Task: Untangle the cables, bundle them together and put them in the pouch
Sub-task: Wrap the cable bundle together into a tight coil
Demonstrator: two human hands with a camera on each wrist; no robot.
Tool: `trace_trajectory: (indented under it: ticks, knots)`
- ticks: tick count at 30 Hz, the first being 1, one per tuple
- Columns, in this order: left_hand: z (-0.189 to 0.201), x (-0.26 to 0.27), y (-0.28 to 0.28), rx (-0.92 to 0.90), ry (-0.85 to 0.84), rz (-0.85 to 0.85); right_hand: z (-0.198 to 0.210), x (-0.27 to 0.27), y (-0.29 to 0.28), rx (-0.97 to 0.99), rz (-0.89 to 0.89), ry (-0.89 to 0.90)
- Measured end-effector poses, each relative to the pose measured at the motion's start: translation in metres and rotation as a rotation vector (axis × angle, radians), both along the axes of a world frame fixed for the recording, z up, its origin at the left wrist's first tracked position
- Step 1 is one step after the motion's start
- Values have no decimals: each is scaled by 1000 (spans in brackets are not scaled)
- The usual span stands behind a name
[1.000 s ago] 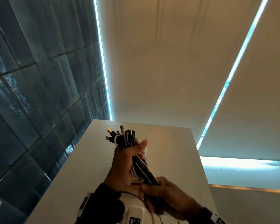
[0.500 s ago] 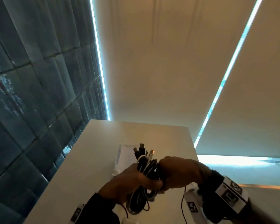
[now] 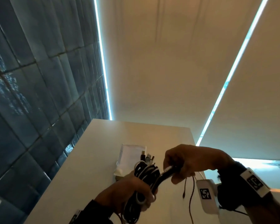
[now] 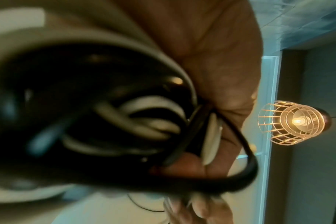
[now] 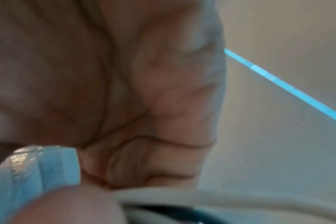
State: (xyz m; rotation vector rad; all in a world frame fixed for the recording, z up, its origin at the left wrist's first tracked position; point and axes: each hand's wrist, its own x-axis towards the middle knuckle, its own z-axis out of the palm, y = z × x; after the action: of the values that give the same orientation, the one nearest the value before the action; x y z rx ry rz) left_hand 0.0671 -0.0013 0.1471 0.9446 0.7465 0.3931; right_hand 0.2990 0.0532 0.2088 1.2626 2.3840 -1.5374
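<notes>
Cables [image 3: 145, 173], a black and white bunch held up above the white table [image 3: 94, 167], left hand [image 3: 128, 189] curled tight around the bunch, right hand [image 3: 192, 160] at 3 o'clock gripping one black strand, clear pouch [image 3: 129, 157] flat on the table at 12 o'clock of the bunch.

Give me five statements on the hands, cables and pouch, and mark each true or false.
1. The left hand grips the cable bundle. True.
2. The right hand is open and idle. False: it grips a black strand that runs out of the bundle.
3. The bundle is already inside the pouch. False: the pouch lies on the white table behind the bundle, which is held in the hands.
4. Connector ends stick out of the top of the bundle. True.
5. All the cables are black. False: black and white cables are mixed.
</notes>
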Motion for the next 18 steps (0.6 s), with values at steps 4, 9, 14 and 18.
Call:
trace_trajectory:
  ticks: [4, 9, 14, 18]
  knots:
    - [0, -6, 1, -7, -200, 199, -16, 23, -3, -115, -59, 332]
    - [-7, -12, 9, -78, -353, 396, -47, 36, -14, -237, -405, 592]
    - [-9, -6, 11, -54, -272, 359, -57, 10, -23, 167, -823, 483]
    - [-5, 7, 13, 21, -154, 414, -53, -25, -36, 656, -922, 335]
